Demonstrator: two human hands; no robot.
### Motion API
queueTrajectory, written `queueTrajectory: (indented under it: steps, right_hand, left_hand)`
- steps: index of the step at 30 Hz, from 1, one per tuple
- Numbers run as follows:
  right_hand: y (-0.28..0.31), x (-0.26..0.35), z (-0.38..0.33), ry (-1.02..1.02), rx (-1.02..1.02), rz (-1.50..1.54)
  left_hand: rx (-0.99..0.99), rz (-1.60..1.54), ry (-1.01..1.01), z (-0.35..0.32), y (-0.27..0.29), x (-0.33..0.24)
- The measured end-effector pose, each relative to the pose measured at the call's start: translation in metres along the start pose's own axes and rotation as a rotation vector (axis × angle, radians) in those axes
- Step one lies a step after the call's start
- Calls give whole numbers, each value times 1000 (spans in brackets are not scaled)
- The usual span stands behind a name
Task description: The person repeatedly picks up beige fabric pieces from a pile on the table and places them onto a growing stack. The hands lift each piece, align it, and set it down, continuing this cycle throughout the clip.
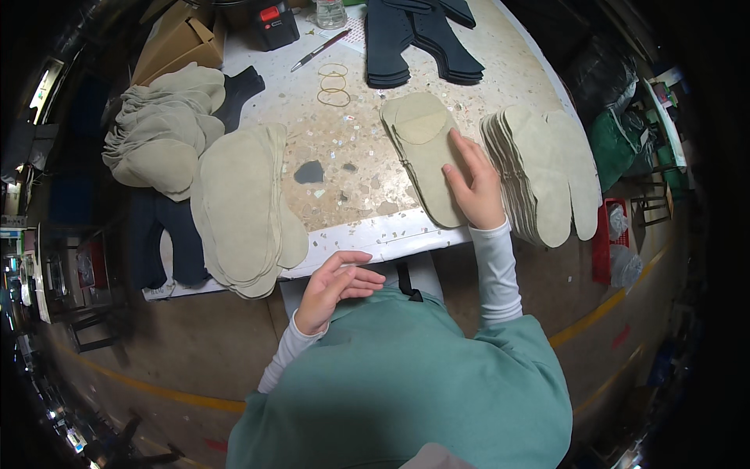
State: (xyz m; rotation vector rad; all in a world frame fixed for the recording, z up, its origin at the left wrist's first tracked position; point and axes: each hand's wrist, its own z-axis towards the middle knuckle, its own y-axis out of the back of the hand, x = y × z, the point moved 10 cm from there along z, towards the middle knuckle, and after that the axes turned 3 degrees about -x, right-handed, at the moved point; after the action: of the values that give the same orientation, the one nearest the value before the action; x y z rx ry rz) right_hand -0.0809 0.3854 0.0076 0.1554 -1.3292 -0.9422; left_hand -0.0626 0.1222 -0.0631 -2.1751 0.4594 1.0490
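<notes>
**Hands at the stacks of cut beige pieces**

Nearest, the left hand [332,285] hovers by the table edge [367,242], fingers loosely curled, holding nothing. The right hand [473,184] lies flat, fingers spread, pressing on the middle stack of beige pieces [422,144]. Just right of it a fanned beige stack [547,176] overhangs the edge; to the left lies a wide beige stack [242,207]. Farther off are rubber bands [333,82], a pen [320,49] and dark cut pieces [414,39]. At the far left corner sits a brown cardboard box [176,43], beside a black case with a red patch [273,23].
</notes>
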Motion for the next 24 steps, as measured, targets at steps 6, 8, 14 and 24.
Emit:
queueTrajectory:
  steps: [6,8,14,24]
  right_hand:
    - [6,29,13,315,-53,-421]
    - [-5,24,26,309,-3,-375]
    - [-19,27,43,378,35,-449]
    - [-59,38,1,329,255,-512]
  left_hand:
    - [-73,49,-77,-11,7,-19]
    - [-116,85,-169,-22,14,-35]
    - [-486,189,-575,-71,71,-92]
    - [-917,1238,-1007,-122,76,-146]
